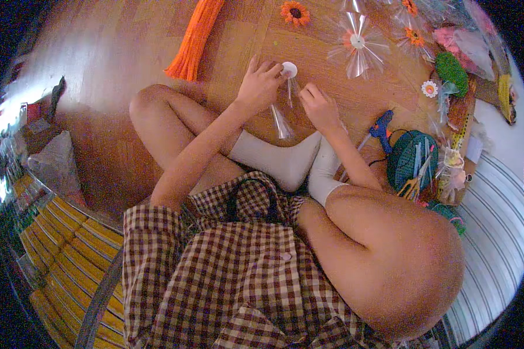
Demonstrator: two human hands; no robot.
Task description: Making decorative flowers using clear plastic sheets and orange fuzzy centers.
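Note:
My left hand (262,87) reaches forward over the wooden floor, its fingertips at the edge of a small white disc (290,70). Below the disc hangs a narrow piece of clear plastic film (291,94). Another clear, cone-shaped piece of film (281,123) shows nearer my socks, under the left hand. My right hand (319,108) is just right of the film with its fingers curled. Whether it pinches any of the transparent film is hard to see. Farther ahead lies a finished-looking clear film rosette (358,41) with a white round centre.
Orange pipe cleaners (194,41) lie ahead on the left, an orange flower (295,14) at the top. To the right are a blue hot glue gun (380,128), scissors (415,183) on a dark green round item (401,161), green pipe-cleaner material (452,74) and a white flower (429,89).

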